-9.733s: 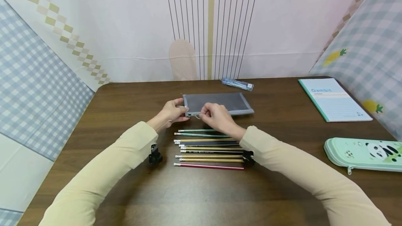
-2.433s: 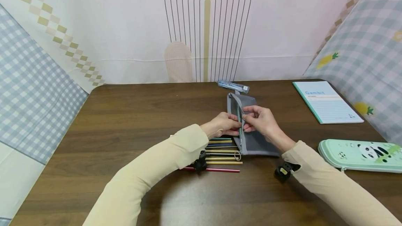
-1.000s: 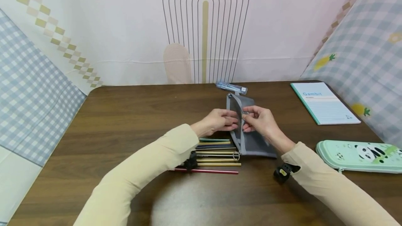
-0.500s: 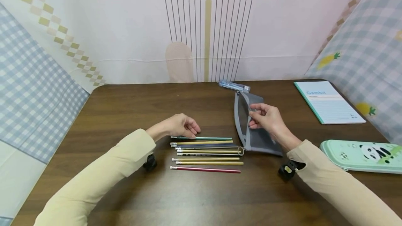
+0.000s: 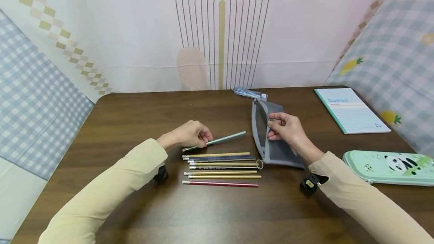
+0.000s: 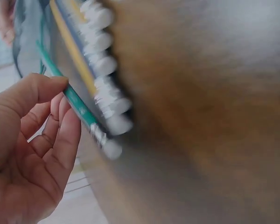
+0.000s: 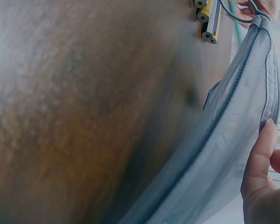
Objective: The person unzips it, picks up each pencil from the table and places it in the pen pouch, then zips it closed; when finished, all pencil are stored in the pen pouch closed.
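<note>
A green pencil (image 5: 227, 137) is pinched between the thumb and fingers of my left hand (image 5: 190, 134), its tip end raised off the table and its eraser end low at the left. In the left wrist view the pencil (image 6: 77, 102) shows a white eraser and metal band. My right hand (image 5: 287, 129) grips the zippered edge of a grey mesh pencil pouch (image 5: 283, 151), whose mouth gapes toward the left. A metal ring hangs at the pouch's near corner. Below the left hand lie several pencils (image 5: 220, 167) in a row, gold, blue, black and red, erasers to the left.
A clear blue plastic pack (image 5: 251, 93) lies at the table's back, just behind the pouch. On the right are a white notebook (image 5: 352, 110) and a mint panda pencil case (image 5: 390, 168). Patterned cloth walls stand behind and beside the brown table (image 5: 142, 112).
My left hand has gone from the pouch mouth back left to the row and lifted the tip end of the green pencil. My right hand keeps its grip, the pouch mouth now wider.
</note>
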Available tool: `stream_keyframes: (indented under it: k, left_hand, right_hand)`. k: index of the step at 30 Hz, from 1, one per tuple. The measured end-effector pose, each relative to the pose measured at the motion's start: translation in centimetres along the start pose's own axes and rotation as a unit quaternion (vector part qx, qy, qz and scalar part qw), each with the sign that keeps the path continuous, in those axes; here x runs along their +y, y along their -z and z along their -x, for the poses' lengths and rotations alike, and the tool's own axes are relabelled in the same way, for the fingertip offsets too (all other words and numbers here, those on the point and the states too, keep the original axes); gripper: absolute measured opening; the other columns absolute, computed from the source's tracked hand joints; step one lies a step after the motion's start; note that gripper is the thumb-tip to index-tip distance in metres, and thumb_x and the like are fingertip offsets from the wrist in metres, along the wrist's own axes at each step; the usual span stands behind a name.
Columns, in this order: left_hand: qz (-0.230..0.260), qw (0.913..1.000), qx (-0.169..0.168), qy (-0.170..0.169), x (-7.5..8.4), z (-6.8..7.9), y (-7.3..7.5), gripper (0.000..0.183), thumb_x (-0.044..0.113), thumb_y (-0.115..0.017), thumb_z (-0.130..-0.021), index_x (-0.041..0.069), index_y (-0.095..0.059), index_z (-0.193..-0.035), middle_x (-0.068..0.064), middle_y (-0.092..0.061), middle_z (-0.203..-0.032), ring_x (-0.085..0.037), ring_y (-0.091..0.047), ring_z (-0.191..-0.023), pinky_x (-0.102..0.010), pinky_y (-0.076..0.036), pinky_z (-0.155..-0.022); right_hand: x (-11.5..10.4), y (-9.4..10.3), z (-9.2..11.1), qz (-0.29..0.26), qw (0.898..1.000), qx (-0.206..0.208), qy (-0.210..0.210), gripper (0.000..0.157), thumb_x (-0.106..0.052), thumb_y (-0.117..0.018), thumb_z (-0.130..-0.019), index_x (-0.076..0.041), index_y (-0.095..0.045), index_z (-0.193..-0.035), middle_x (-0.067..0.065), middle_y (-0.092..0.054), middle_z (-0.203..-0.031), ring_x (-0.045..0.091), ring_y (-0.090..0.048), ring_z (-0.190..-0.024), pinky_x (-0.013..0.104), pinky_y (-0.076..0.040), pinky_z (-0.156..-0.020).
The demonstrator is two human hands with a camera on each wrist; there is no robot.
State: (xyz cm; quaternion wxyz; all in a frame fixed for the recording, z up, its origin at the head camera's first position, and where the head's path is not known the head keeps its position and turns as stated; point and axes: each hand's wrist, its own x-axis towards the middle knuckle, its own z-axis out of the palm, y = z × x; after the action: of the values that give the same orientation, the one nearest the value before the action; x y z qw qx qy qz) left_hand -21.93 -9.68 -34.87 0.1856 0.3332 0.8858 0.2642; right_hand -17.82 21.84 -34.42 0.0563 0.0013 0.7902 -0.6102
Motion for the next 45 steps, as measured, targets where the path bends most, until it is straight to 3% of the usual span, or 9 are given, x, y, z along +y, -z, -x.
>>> stream_keyframes:
  k: [3, 5, 10, 15, 23, 30, 37, 42, 45]
  left_hand:
    - [0.078, 0.9967, -0.002, 0.02, 0.3, -0.6, 0.6, 0.019, -0.002, -0.064, -0.079, 0.002, -0.069, -0.096, -0.001, -0.067, -0.08, -0.006, -0.058, -0.072, -0.019, -0.052, -0.067]
    - [0.154, 0.9872, -0.012, 0.04, 0.6, -1.3, 0.6, 0.021, -0.001, -0.062, -0.082, -0.002, -0.066, -0.103, -0.004, -0.066, -0.084, -0.006, -0.058, -0.073, -0.021, -0.054, -0.067]
    - [0.319, 0.9413, -0.049, 0.099, 2.2, -3.5, -0.4, 0.031, 0.002, -0.058, -0.089, -0.007, -0.055, -0.119, -0.014, -0.067, -0.099, -0.007, -0.062, -0.075, -0.02, -0.055, -0.066]
    - [0.399, 0.9053, -0.062, 0.131, 4.1, -5.6, -1.7, 0.035, 0.003, -0.057, -0.092, -0.005, -0.053, -0.126, -0.02, -0.065, -0.11, -0.011, -0.064, -0.075, -0.017, -0.054, -0.061]
    - [0.477, 0.8638, -0.015, 0.161, 6.1, -8.5, -3.7, 0.037, 0.001, -0.056, -0.093, -0.004, -0.052, -0.129, -0.022, -0.062, -0.117, -0.014, -0.063, -0.081, -0.021, -0.057, -0.069]
    - [0.484, 0.8594, 0.006, 0.166, 7.4, -9.7, -4.8, 0.046, -0.001, -0.057, -0.092, 0.002, -0.046, -0.136, -0.008, -0.06, -0.097, -0.01, -0.059, -0.071, -0.021, -0.057, -0.065]
    - [0.471, 0.8668, 0.005, 0.163, 8.1, -10.3, -5.4, 0.049, 0.0, -0.056, -0.092, 0.005, -0.043, -0.14, -0.019, -0.06, -0.116, -0.014, -0.062, -0.074, -0.026, -0.058, -0.072]
    - [0.477, 0.864, 0.011, 0.16, 8.4, -10.6, -6.1, 0.051, -0.003, -0.054, -0.092, 0.003, -0.04, -0.141, -0.021, -0.054, -0.125, -0.028, -0.064, -0.097, -0.034, -0.056, -0.084]
    - [0.484, 0.8602, 0.018, 0.16, 8.6, -10.9, -6.7, 0.051, -0.005, -0.052, -0.092, 0.001, -0.039, -0.141, -0.021, -0.053, -0.127, -0.029, -0.063, -0.098, -0.035, -0.056, -0.084]
  right_hand:
    - [0.1, 0.0, 0.0, -0.005, 1.0, 0.0, 0.004, 0.041, -0.002, -0.053, -0.094, 0.012, -0.042, -0.13, 0.003, -0.06, -0.077, 0.005, -0.062, -0.056, 0.022, -0.058, -0.058]
    - [0.1, 0.0, 0.0, -0.008, 1.0, 0.003, 0.006, 0.04, -0.001, -0.053, -0.094, 0.012, -0.042, -0.13, 0.001, -0.061, -0.076, 0.005, -0.062, -0.056, 0.022, -0.057, -0.057]
    - [0.3, -0.3, 0.0, -0.021, 1.0, 0.001, 0.006, 0.04, -0.001, -0.052, -0.094, 0.012, -0.04, -0.13, -0.003, -0.061, -0.072, 0.004, -0.062, -0.055, 0.022, -0.057, -0.057]
    - [0.4, -0.7, 0.0, -0.028, 1.0, -0.002, 0.007, 0.041, 0.0, -0.052, -0.093, 0.011, -0.04, -0.131, -0.004, -0.06, -0.071, 0.004, -0.061, -0.055, 0.022, -0.057, -0.056]
    - [0.3, -1.2, 0.0, -0.02, 1.0, -0.003, 0.001, 0.039, -0.001, -0.052, -0.094, 0.011, -0.043, -0.131, -0.002, -0.061, -0.072, 0.005, -0.061, -0.055, 0.022, -0.057, -0.056]
    - [0.2, -1.5, 0.0, -0.017, 1.0, -0.011, -0.002, 0.04, -0.002, -0.052, -0.095, 0.01, -0.043, -0.132, 0.002, -0.062, -0.076, 0.005, -0.061, -0.056, 0.022, -0.057, -0.057]
    - [0.1, -1.4, 0.1, -0.012, 1.0, -0.013, -0.003, 0.04, -0.003, -0.052, -0.095, 0.009, -0.043, -0.132, 0.002, -0.062, -0.076, 0.005, -0.061, -0.057, 0.022, -0.057, -0.058]
    - [-0.1, -1.4, 0.1, -0.006, 1.0, -0.01, -0.006, 0.041, -0.003, -0.052, -0.095, 0.009, -0.043, -0.133, 0.004, -0.062, -0.077, 0.005, -0.061, -0.057, 0.022, -0.057, -0.058]
    - [-0.1, -1.4, 0.1, -0.007, 1.0, -0.009, -0.007, 0.041, -0.003, -0.052, -0.095, 0.009, -0.044, -0.133, 0.004, -0.062, -0.076, 0.006, -0.061, -0.057, 0.022, -0.057, -0.058]
